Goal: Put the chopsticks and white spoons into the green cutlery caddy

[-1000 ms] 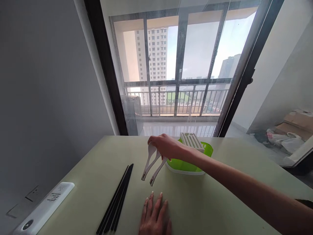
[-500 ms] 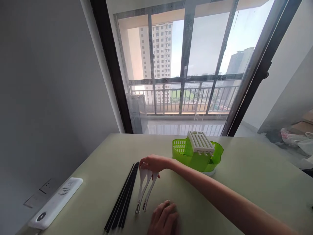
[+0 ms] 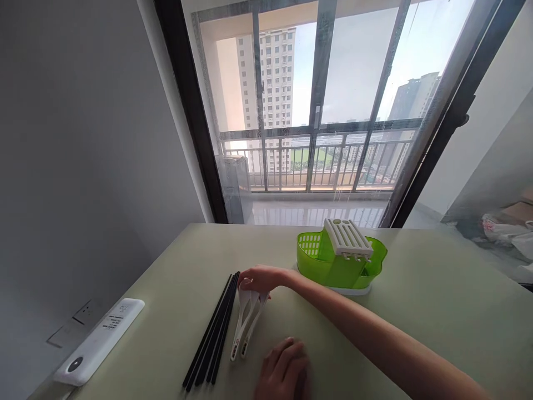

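My right hand point(image 3: 259, 278) reaches across from the right and has its fingers closed over the bowl ends of a small bunch of white spoons point(image 3: 245, 325). Their handles point toward me, with small dark marks near the tips, and the bowls are partly hidden under my fingers. Just left of the spoons lies a bundle of black chopsticks point(image 3: 212, 333), slightly fanned out at the near end. My left hand point(image 3: 283, 369) rests at the table's near edge, fingers loosely bent and slightly apart, with nothing visible in it.
A green cutlery basket point(image 3: 320, 269) with a white slotted top point(image 3: 348, 238) stands beyond my right forearm. At the left table edge lies a long white device point(image 3: 102, 339) with a dark round button. The pale table point(image 3: 416, 300) reaches toward a glass door.
The spoon handles have drawn slightly closer together under my right hand. The view has shifted a little. My left hand stays near the same spot.
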Tool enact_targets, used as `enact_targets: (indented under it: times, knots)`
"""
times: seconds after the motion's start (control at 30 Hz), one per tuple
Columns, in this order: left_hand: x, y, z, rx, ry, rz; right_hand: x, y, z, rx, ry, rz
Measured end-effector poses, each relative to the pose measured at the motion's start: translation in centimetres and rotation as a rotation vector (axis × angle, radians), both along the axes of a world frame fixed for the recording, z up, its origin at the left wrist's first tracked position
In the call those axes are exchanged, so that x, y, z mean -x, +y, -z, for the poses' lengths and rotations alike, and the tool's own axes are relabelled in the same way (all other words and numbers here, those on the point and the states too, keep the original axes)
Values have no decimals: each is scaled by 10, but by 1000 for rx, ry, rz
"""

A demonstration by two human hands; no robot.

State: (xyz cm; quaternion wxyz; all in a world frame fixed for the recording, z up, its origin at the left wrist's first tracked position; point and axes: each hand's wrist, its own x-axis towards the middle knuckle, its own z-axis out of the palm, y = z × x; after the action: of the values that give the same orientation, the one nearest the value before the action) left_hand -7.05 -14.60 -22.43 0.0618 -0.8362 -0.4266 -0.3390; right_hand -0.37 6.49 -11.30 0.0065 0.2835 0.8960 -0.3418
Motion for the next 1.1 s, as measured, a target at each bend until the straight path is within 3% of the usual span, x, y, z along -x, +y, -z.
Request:
enact_targets:
  times: [0.17,0.4,0.77,0.93,1.1]
  knots:
    - [4,2,0,-19,49,60,-1,-6,0,-144,-9,-30]
    - [1,0,-1,-6,32,35,-3,-15,6,-371,13,-29]
    - [1,1,-3,-5,8,55,-18,-37,12,-577,38,54]
    - [-2,1,-8,-72,-25,29,-47,-62,7,-655,119,173]
    - [-3,-1,-12,9,15,47,-108,-100,12,-815,377,291]
